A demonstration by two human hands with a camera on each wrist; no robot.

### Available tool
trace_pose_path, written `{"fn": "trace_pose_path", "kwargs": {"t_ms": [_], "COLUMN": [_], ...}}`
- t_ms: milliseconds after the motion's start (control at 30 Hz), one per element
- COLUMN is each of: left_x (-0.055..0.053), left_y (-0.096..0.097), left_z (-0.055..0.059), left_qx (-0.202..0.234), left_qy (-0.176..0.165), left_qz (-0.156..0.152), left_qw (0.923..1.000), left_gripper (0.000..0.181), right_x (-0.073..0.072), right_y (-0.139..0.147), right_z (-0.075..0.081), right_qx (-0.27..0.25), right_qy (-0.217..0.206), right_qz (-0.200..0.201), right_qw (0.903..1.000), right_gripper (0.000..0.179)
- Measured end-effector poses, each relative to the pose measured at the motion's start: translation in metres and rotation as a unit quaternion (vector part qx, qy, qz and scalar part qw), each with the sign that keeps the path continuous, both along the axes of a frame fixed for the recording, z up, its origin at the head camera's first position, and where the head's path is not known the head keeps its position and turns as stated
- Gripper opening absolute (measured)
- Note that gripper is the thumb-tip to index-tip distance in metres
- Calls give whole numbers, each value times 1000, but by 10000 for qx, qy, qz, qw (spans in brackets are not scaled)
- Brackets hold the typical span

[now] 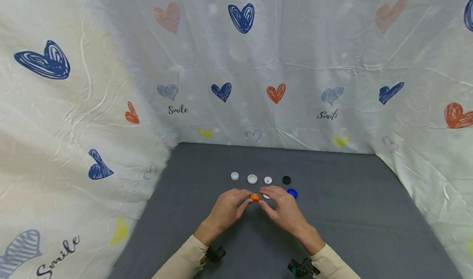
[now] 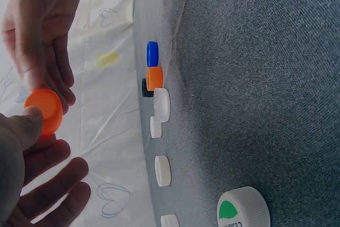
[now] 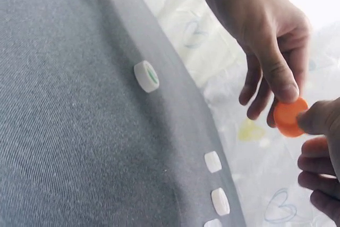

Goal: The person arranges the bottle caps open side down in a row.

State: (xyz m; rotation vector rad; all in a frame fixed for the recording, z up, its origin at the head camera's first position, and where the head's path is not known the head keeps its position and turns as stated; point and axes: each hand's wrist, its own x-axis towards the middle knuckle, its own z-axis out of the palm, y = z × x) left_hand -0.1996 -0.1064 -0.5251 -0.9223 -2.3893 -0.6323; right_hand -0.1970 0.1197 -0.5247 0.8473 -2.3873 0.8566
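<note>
In the head view an orange bottle cap (image 1: 255,197) is held up between both hands. My left hand (image 1: 229,208) pinches it from the left, its thumb overlapping the cap's face in the left wrist view. From the other side my right hand (image 1: 284,211) also pinches it, thumb on the orange cap (image 3: 289,117) in the right wrist view. Just beyond the right fingers lie a blue cap (image 1: 292,193) and a partly covered white cap (image 1: 266,196). A second orange cap (image 2: 154,78) shows on the table in the left wrist view; the right hand hides it in the head view.
Along the back of the grey tabletop (image 1: 351,197) lie white caps (image 1: 252,179) and a black cap (image 1: 286,180). A white cap with a green mark (image 2: 243,208) sits closer in the left wrist view. Heart-print curtain (image 1: 221,65) borders the table behind and at the sides.
</note>
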Motion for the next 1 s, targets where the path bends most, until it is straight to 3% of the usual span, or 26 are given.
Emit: {"fn": "trace_pose_path", "kwargs": {"t_ms": [200,400,567,733,900,1000], "left_x": [-1,-1,-2,-1,2,4], "left_y": [1,3,5,3,-2,-5], "left_z": [1,4,5,3,2,2], "left_qx": [365,851,1008,922,491,170], "left_qy": [-774,-1651,-1946,-1780,-1005,-651], "left_qz": [57,-209,-283,-215,-113,-128], "left_qw": [9963,9824,9753,9795,9937,9977], "left_gripper": [20,18,20,23,32,39], "right_x": [-1,-2,-2,-2,-1,1], "right_y": [3,1,0,1,3,3], "right_z": [-3,-4,-5,-9,-13,-13], "right_qx": [142,262,344,318,264,276], "right_qy": [449,833,904,845,712,613], "right_qz": [350,549,499,398,260,262], "right_qw": [9983,9947,9941,9951,9968,9974], "right_gripper": [46,51,51,45,40,40]}}
